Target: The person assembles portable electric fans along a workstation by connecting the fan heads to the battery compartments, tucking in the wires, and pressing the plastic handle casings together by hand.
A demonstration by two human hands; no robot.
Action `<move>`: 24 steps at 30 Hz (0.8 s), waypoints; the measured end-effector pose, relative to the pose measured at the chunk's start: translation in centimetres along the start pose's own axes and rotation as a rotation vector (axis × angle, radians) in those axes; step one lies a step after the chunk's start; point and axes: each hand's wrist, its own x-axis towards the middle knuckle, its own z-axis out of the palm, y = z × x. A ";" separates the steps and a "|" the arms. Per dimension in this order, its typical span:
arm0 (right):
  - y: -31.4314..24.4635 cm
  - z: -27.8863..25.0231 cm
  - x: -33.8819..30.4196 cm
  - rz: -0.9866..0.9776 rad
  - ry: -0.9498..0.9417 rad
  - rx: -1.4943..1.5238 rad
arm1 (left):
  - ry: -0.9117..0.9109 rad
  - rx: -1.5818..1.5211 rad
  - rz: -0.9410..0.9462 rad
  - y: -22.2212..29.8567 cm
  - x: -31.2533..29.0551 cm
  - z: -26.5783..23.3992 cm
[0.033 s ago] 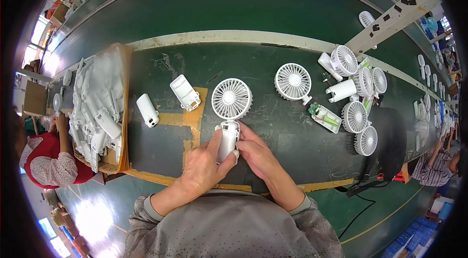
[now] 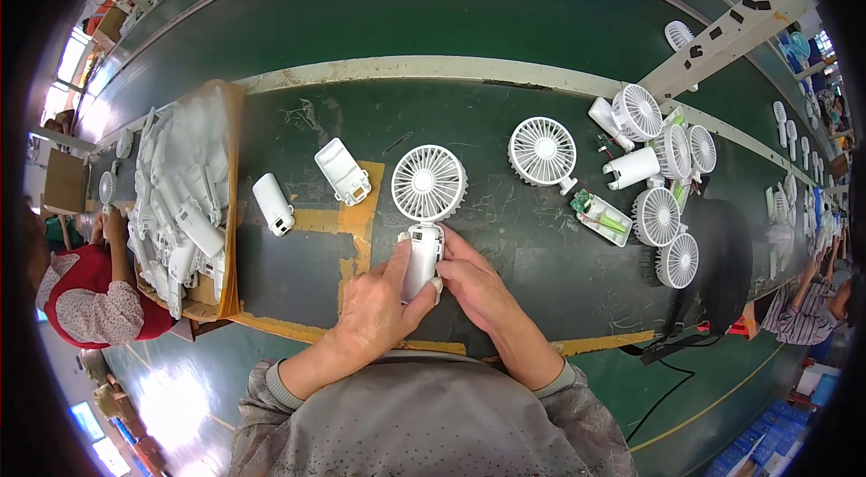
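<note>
A white handheld fan [image 2: 429, 184] lies in front of me, its round grille pointing away and its handle toward my body. My left hand [image 2: 372, 304] grips the handle from the left, thumb near its lower end. From the right, my right hand [image 2: 473, 281] closes on the same handle, its fingertips along the edge. Part of the handle is hidden under my fingers. Left of the fan lie two white handle shells, one upright-angled [image 2: 272, 204] and one showing its hollow side [image 2: 343, 171].
At left stands a carton [image 2: 232, 206] full of white plastic shells. Several fans [image 2: 672, 152], some with exposed circuit boards [image 2: 602, 217], cluster at right, beside one separate fan [image 2: 542, 151]. A white metal post [image 2: 731, 26] rises behind them. Other people sit at both sides.
</note>
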 end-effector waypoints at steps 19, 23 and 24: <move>0.5 1.2 -0.3 -0.093 0.074 -0.326 | 0.025 0.076 0.107 -0.6 -0.4 0.5; 1.3 1.9 0.1 -0.185 0.174 -0.515 | 0.046 0.119 0.164 -1.0 -0.6 1.0; 1.4 1.9 0.2 -0.179 0.206 -0.462 | 0.050 0.117 0.162 -0.9 -0.6 0.9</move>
